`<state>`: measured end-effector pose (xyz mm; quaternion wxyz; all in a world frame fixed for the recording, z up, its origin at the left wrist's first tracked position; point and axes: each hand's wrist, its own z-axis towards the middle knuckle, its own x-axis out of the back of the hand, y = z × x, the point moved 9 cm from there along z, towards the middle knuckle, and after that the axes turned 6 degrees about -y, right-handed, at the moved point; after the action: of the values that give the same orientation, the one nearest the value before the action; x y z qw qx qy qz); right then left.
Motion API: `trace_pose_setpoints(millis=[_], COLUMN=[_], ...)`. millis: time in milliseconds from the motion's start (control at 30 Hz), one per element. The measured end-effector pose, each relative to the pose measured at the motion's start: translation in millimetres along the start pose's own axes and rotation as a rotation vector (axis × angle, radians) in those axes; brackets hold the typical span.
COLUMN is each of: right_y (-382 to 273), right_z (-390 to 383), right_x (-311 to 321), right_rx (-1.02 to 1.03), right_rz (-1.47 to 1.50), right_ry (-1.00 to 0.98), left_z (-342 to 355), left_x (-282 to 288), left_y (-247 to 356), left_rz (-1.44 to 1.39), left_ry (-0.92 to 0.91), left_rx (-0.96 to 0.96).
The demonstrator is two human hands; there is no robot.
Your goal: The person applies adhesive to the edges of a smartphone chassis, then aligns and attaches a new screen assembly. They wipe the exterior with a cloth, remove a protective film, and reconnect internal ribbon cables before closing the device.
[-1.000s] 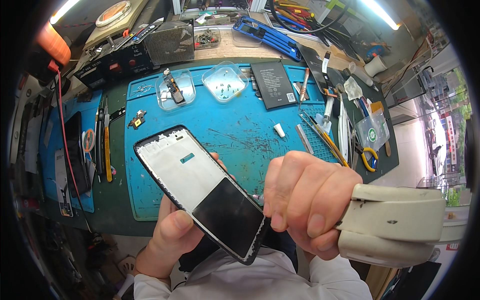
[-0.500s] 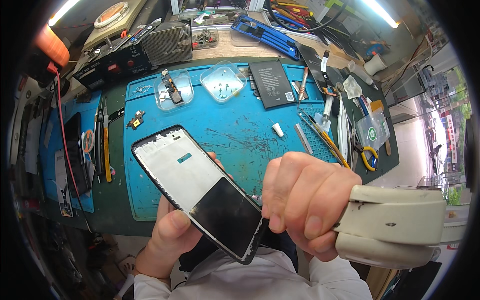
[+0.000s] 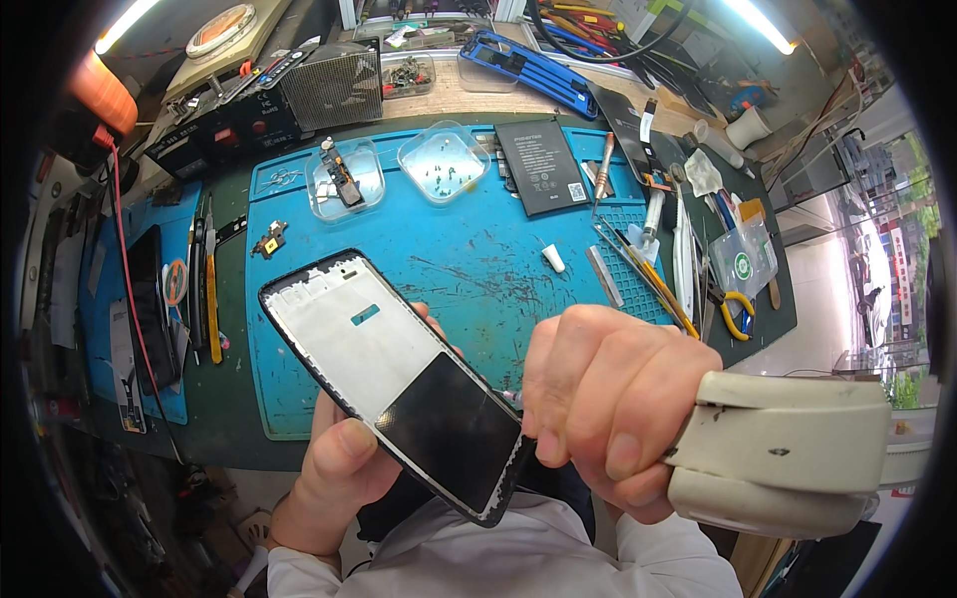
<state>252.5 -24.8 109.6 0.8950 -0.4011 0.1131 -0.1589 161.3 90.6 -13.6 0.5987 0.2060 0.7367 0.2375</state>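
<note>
The left hand (image 3: 354,463) pinches a phone frame (image 3: 384,374) across its opposite long edges; the frame slants between the hands. The right hand (image 3: 613,399) is curled at the frame's nearest corner, a cream housing (image 3: 778,458) just right of it; what it grips is hidden. Even, edge-only pressure should spare the frame flexing.
</note>
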Motion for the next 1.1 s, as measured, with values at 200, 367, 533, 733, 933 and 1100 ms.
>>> trace_pose_setpoints(millis=[200,367,533,733,933,1100], right_y=[-0.2,-0.2,-0.4,-1.8,-2.2,-2.3], right_z=[-0.3,-0.8,-0.2,-0.1,0.3,-0.5], right_x=[0.6,1.2,1.1,0.3,1.2,1.4], right_rx=[0.021,0.051,0.027,0.010,0.001,-0.005], right_rz=[0.007,0.018,0.003,-0.007,-0.010,-0.010], right_ry=[-0.003,-0.017,-0.004,0.005,0.005,0.013], left_z=[0.5,0.1,0.3,-1.3,0.3,0.2], left_x=[-0.8,-0.7,-0.8,0.8,-1.1,1.3], left_y=[1.4,1.6,1.8,2.3,3.3,2.6], left_rz=[0.032,0.046,0.050,0.065,0.075,0.020], left_ry=[-0.017,-0.040,-0.048,-0.018,-0.014,-0.003], left_rx=[-0.025,-0.038,-0.036,-0.045,-0.053,-0.040])
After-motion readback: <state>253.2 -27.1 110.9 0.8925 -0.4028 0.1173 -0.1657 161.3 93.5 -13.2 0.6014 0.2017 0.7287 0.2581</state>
